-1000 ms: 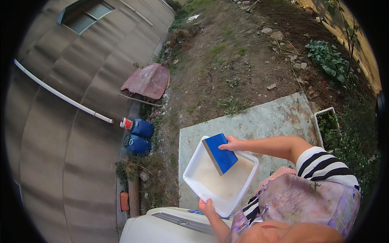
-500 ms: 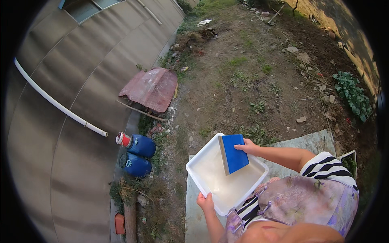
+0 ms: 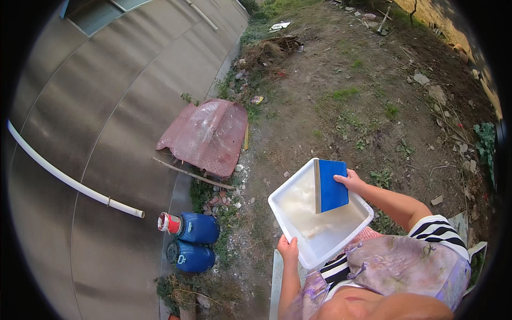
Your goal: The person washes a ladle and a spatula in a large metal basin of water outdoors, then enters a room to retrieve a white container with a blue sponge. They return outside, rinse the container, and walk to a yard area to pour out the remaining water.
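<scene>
My left hand [image 3: 288, 247] is closed round the near left rim of a white rectangular tray [image 3: 276, 205]. A thin layer of pale, cream-coloured grains or powder [image 3: 302, 205] lies in the tray, uneven and streaked; its exact kind is too fine to make out. Above the right side of the tray, my right hand [image 3: 349, 181] pinches a flat blue slab [image 3: 333, 188] with a brownish-grey long edge, thumb on its face. The slab hides part of the tray, and whether it touches the contents cannot be told.
Two blue barrels [image 3: 199, 226] lie at the left, with a red-and-white bucket [image 3: 169, 223] by them. Beyond is a reddish sheet [image 3: 208, 136] with a stick [image 3: 193, 174] beside it. A wall with a white pipe [image 3: 74, 181] runs along the left; rubble and plants edge the dirt.
Tray, slab and both hands have shifted slightly right and up in view as the whole scene swung. The pale contents, smoother before, now look streaked and gathered in patches. Both grips stay the same.
</scene>
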`<state>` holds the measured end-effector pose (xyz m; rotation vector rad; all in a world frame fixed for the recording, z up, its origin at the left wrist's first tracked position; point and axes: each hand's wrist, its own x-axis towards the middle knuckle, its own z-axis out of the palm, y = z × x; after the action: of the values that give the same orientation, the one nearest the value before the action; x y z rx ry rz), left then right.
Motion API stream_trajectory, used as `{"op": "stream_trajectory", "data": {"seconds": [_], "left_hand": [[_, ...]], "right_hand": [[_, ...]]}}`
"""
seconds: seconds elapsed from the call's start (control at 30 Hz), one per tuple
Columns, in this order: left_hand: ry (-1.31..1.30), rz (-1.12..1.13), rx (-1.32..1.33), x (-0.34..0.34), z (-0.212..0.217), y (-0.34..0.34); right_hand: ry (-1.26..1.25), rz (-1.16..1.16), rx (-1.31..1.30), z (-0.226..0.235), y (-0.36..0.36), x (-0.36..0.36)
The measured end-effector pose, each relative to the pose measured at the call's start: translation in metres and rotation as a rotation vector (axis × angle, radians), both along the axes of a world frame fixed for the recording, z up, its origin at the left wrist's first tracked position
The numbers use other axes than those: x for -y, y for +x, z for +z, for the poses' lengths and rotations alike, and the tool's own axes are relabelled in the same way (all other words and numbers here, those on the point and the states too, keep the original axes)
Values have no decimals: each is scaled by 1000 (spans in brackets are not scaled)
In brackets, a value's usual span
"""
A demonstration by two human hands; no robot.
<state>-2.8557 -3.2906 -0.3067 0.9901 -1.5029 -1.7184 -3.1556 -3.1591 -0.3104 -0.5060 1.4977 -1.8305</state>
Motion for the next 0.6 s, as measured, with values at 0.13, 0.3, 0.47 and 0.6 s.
{"op": "stream_trajectory", "data": {"seconds": [0.13,0.3,0.47,0.6], "left_hand": [[14,-98,5,101,14,-110],[-15,-211,-62,231,3,-261],[7,-365,-83,349,-6,-420],[34,-466,4,428,4,-554]], "right_hand": [[0,-87,22,8,-95,81],[12,-188,18,-16,-234,185],[47,-326,10,-32,-356,261],[82,-461,37,-23,-467,315]]}}
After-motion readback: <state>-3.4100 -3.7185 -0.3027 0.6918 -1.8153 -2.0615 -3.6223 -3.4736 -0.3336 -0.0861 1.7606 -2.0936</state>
